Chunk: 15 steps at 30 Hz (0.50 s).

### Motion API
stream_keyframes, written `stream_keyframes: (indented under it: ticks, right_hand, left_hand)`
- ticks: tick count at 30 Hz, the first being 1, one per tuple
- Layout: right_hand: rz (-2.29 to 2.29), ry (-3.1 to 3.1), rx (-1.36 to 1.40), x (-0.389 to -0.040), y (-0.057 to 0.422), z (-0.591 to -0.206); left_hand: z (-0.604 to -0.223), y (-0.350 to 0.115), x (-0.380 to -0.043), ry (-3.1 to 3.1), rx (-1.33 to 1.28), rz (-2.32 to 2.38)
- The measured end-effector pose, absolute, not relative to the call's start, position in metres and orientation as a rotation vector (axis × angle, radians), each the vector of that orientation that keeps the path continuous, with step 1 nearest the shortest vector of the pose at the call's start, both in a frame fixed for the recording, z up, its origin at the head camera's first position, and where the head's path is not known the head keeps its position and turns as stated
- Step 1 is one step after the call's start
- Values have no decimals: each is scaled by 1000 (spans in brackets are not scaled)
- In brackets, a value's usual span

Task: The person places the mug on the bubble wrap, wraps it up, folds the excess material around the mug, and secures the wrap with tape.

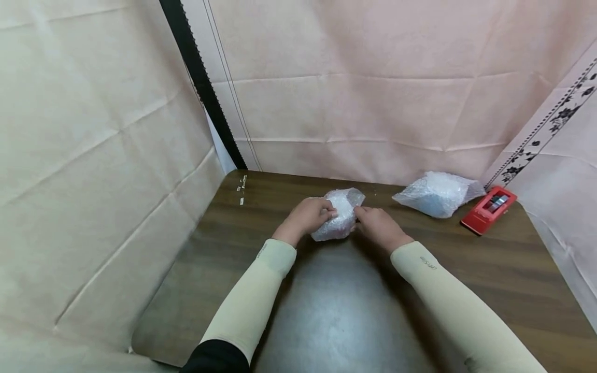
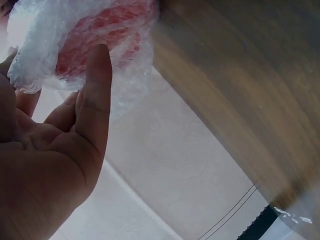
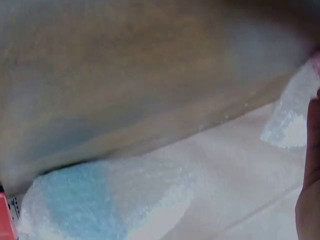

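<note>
A small bundle of clear bubble wrap (image 1: 344, 207) is held between both hands, near the far side of the brown table (image 1: 261, 223). Something red or pink shows through the wrap (image 2: 120, 30) in the left wrist view; its kind is hidden. My left hand (image 1: 304, 218) grips the bundle from the left, one finger stretched along the plastic. On the right edge, my right hand (image 1: 380, 228) pinches the wrap with its fingertips. Only a strip of that hand and a corner of the bundle (image 3: 290, 125) appear in the right wrist view.
A second bubble-wrapped bundle (image 1: 436, 194), bluish inside, lies at the back right. Beside it stands a red tape dispenser (image 1: 489, 210). Small bits of tape (image 1: 241, 201) stick near the far left table corner. Pale cloth (image 1: 373, 103) hangs behind and at both sides.
</note>
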State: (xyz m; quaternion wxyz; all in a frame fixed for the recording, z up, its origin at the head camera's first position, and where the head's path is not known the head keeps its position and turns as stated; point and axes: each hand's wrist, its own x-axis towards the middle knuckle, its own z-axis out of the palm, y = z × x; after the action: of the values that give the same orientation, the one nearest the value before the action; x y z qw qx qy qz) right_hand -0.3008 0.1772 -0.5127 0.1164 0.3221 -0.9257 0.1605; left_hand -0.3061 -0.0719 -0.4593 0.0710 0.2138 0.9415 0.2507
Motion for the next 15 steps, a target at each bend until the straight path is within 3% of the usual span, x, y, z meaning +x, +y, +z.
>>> stream_keyframes:
  ticks: [8,15]
  right_hand:
    - [513,-2864,812,-298,185,-513]
    - [648,-2854,553,-302,245,-480]
  left_hand:
    - [-468,-66,-300,2842,580,735]
    - [-466,-69,-299,2837,500,761]
